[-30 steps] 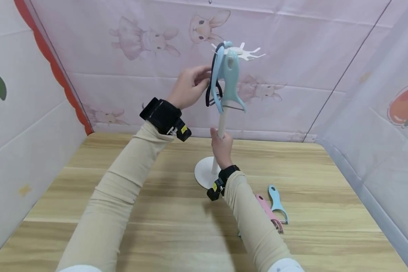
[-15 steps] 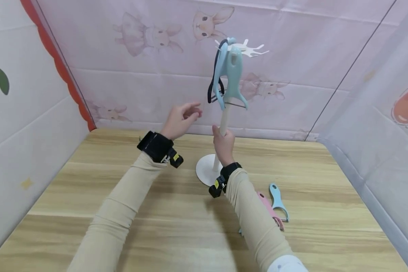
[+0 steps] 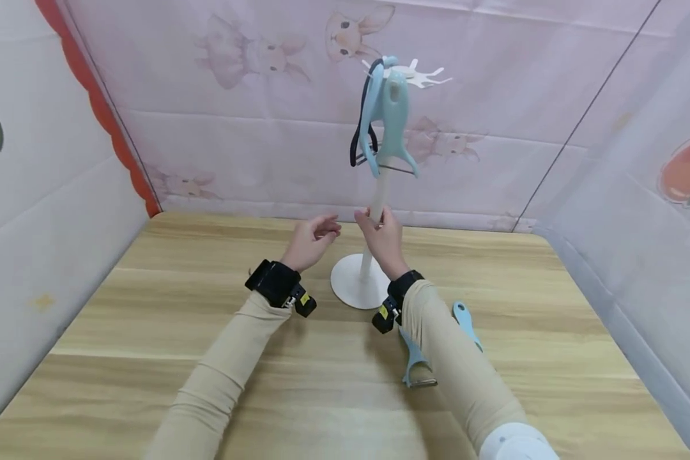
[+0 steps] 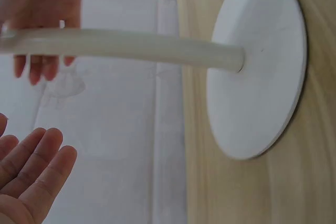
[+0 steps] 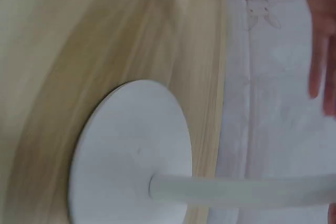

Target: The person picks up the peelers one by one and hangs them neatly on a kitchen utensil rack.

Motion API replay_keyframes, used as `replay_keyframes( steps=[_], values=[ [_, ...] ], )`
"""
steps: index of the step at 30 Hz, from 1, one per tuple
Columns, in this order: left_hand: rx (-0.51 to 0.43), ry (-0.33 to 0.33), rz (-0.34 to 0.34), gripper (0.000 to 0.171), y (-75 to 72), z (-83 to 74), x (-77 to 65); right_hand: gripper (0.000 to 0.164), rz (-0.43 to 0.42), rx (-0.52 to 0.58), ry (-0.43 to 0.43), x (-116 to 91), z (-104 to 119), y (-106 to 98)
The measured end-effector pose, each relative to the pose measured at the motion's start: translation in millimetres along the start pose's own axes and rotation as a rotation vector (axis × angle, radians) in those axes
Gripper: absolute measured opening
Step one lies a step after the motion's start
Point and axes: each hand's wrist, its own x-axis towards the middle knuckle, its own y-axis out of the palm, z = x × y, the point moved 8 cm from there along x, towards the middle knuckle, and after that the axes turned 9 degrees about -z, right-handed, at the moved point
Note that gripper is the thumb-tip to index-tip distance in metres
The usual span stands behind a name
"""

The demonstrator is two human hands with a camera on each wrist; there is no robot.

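A white stand with a round base [image 3: 351, 281], a slim pole [image 3: 381, 191] and branching hooks [image 3: 425, 78] stands upright. On its left side hang a teal peeler [image 3: 395, 115], a light blue peeler [image 3: 370, 115] and a black peeler [image 3: 354, 144]. My right hand [image 3: 386, 241] is at the lower pole; the left wrist view shows its fingers [image 4: 35, 69] extended behind the pole rather than wrapped round it. Left of the pole, apart from it, my left hand [image 3: 310, 243] is held in the air with relaxed fingers and nothing in them.
On the wooden table [image 3: 253, 396], one blue peeler [image 3: 414, 358] lies left of my right sleeve and another [image 3: 464, 321] lies right of it, partly covered. Printed cloth walls [image 3: 264, 153] enclose the back and sides.
My left hand has left the hanging black peeler and come down beside the pole. My right hand has loosened from the pole. Its forearm shifted right, hiding a pink peeler and uncovering a blue one.
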Motion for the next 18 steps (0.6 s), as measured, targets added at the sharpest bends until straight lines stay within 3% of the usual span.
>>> replay_keyframes(
  steps=[6, 11, 14, 18],
  values=[
    [0.024, -0.035, 0.032, 0.039, 22.3, 9.8, -2.8, 0.048, 0.065, -0.103, -0.078, -18, 8, -16],
    [-0.046, -0.031, 0.053, 0.042, 45.4, 6.1, 1.3, 0.043, 0.147, -0.253, -0.075, -39, -1, -36],
    [-0.078, -0.027, 0.064, 0.04, 62.1, 2.2, 4.5, 0.038, 0.247, -0.391, -0.106, -55, -9, -49],
    [-0.049, -0.047, 0.04, 0.035, 78.8, 0.6, 7.2, 0.028, 0.465, -0.674, -0.121, -84, -23, -62]
  ],
)
